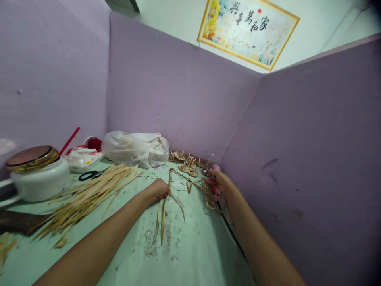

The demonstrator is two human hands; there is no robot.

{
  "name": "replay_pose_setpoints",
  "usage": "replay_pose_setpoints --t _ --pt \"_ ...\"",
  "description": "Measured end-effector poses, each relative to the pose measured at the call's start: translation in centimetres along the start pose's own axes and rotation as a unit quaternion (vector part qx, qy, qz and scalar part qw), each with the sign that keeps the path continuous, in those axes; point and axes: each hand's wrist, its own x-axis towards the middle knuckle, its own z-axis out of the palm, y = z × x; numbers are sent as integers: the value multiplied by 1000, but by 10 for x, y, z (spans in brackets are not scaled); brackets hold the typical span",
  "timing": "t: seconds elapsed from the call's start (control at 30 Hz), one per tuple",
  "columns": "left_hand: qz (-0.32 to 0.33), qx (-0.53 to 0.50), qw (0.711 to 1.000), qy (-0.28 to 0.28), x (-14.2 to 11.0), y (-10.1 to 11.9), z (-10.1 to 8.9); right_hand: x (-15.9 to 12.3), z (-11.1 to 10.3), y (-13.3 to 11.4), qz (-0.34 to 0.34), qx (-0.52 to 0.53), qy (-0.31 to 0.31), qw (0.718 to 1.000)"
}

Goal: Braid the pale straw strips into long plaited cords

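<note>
My left hand [159, 188] rests on the pale green table [193, 246], fingers closed around the end of a few loose straw strips [163, 216] that trail toward me. From that hand a braided straw cord [187, 182] runs right to my right hand [218, 180], which is closed on the cord's tangled end near the purple wall. Just beyond my hands lie small woven straw sandals [188, 167] with red beads.
A pile of straw strips [89, 194] lies at the left, with black scissors [91, 174] behind it. A white pot with a gold lid [37, 172], a white plastic bag [135, 149] and a packet stand at the back left. Purple partitions [297, 159] enclose the table.
</note>
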Motion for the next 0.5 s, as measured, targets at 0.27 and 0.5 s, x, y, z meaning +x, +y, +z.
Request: replay_pose_setpoints --t 0.27,0.5 --pt "8 13 1000 -2 7 -5 0 -9 -47 -72 -70 64 -12 995" --pt "8 14 1000 -5 6 -3 0 -30 -82 -144 -209 42 35 976"
